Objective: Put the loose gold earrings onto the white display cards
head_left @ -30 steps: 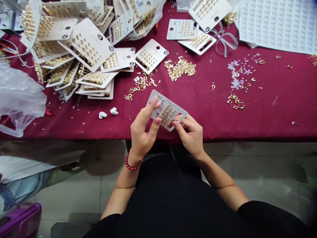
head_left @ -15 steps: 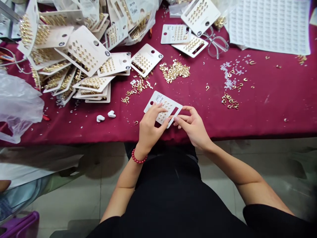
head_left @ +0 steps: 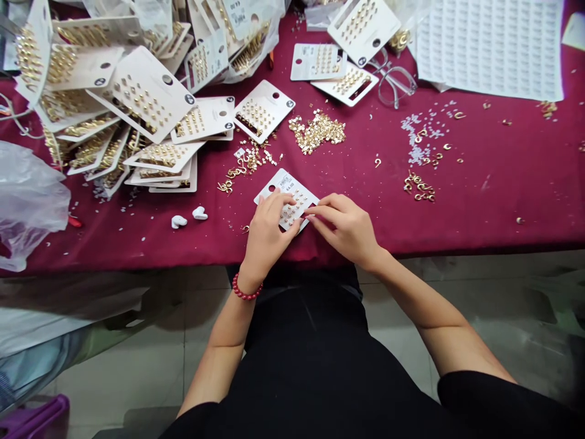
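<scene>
1. The person's left hand (head_left: 267, 241), wearing a red bead bracelet (head_left: 247, 288), is grasping the white card (head_left: 278, 186), its fingers curling over the card's lower left part.
2. The right hand (head_left: 345, 228) is reaching in from 3 o'clock, its fingertips (head_left: 311, 210) working at the card's right edge. I cannot tell whether they are pinching the card or one of the gold studs (head_left: 295, 204).
3. The card is sitting just above the front of the red cloth (head_left: 475, 213), between both hands, and is tilting with one corner toward 11 o'clock.
4. Both hands are working close together, which looks like a sound way of keeping the small studs steady; a firm hold on the card seems to matter most here.
5. Seen from the card, a heap of loose gold pieces (head_left: 316, 132) is lying at 12 o'clock, and stacked jewellery cards (head_left: 146, 94) are spreading out toward 10 o'clock.
6. Gold hooks (head_left: 419, 187) are lying at 2 o'clock, with clear glasses (head_left: 393, 79) and a printed label sheet (head_left: 489, 49) farther off, toward 1 and 2 o'clock.
7. Two small white pieces (head_left: 185, 216) and a plastic bag (head_left: 27, 204) are sitting toward 9 o'clock.
</scene>
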A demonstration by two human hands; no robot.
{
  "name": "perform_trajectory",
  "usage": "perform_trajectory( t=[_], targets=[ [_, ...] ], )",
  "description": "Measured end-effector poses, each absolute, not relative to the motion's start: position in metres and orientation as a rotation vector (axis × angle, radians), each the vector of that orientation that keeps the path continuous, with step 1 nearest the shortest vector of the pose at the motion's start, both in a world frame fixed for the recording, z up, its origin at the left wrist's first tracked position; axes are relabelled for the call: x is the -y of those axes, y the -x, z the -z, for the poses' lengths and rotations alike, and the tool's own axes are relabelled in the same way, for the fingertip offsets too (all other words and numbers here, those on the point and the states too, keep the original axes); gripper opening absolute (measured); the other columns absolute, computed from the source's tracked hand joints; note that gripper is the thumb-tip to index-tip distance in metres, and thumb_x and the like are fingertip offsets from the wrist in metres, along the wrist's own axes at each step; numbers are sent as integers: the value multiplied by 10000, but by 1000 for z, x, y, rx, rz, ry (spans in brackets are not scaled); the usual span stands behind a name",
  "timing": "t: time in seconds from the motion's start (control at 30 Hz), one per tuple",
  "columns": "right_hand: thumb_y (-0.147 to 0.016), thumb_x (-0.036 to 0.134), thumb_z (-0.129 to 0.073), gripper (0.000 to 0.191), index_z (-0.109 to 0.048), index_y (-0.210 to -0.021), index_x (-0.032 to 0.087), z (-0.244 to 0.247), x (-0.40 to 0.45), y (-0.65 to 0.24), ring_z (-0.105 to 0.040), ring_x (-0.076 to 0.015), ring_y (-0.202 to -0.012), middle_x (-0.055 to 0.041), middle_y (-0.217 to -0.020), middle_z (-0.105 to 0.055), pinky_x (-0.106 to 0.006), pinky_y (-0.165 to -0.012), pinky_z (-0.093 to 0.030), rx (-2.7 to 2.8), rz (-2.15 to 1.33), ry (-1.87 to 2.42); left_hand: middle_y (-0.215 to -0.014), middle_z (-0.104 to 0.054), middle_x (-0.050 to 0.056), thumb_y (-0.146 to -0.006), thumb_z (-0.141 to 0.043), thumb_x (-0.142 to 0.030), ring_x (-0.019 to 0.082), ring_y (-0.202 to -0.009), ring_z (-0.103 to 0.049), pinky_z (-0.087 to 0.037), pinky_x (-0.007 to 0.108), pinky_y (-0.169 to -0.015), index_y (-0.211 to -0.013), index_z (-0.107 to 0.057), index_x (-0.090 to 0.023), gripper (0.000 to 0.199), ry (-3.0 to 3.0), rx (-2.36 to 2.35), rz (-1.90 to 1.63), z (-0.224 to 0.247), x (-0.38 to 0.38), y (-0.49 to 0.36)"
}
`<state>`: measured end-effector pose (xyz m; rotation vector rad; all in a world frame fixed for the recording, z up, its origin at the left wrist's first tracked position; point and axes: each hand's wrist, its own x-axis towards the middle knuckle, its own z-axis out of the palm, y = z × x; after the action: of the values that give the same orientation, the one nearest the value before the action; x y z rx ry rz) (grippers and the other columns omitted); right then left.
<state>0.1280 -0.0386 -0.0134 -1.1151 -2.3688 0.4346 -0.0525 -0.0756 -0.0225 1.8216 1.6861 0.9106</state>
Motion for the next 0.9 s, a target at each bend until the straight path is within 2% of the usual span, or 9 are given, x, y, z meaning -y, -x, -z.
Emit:
perform_trajectory(
  t=[0.2,0.33,0.5,0.67,0.77,0.9],
  targets=[
    [-973,266,-465,244,-654,-852,168,11,28,-110,-543,-159,-799,-53,-858,-652,-285,-552,-336,2719,-147,1024,-1238,-648,74,-838,-614,-165,257,-1359,-472,-258,522,-1191,-1085,-533,-217,266,-1846,-1563,-902,25,75,62],
    [-988,215,-405,262,-645,-916,137,9,26,-113,-547,-158,-803,-71,-889,-652,-282,-573,-357,2831,8,779,-1249,-641,65,-845,-597,-168,250,-1376,-451,-212,530,-1207,-1092,-537,-228,261,-1885,-1480,-860,25,75,67],
    [-996,142,-327,323,-638,-910,128,8,25,-116,-549,-147,-755,-65,-830,-647,-278,-567,-368,2892,117,614,-1206,-650,64,-823,-612,-165,250,-1344,-488,-268,512,-1190,-1104,-538,-221,296,-1896,-1445,-788,20,72,69],
    [-991,130,-338,314,-645,-926,123,9,24,-117,-550,-138,-743,-68,-844,-656,-273,-569,-377,2885,77,547,-1183,-660,67,-802,-621,-150,252,-1334,-498,-306,511,-1169,-1056,-543,-223,276,-1874,-1465,-792,18,69,66],
    [-999,192,-366,301,-660,-944,157,8,14,-124,-564,-129,-758,-55,-868,-668,-263,-585,-392,2845,-43,554,-1184,-667,60,-800,-640,-174,251,-1336,-498,-301,519,-1172,-1016,-543,-232,244,-1828,-1470,-828,22,70,65],
    [-989,316,-410,300,-681,-948,194,6,-28,-139,-597,-158,-854,-62,-959,-670,-285,-643,-440,2625,-228,953,-1198,-670,65,-800,-666,-213,259,-1341,-495,-292,541,-1173,-983,-535,-235,226,-1775,-1494,-874,27,72,63]
  ],
)
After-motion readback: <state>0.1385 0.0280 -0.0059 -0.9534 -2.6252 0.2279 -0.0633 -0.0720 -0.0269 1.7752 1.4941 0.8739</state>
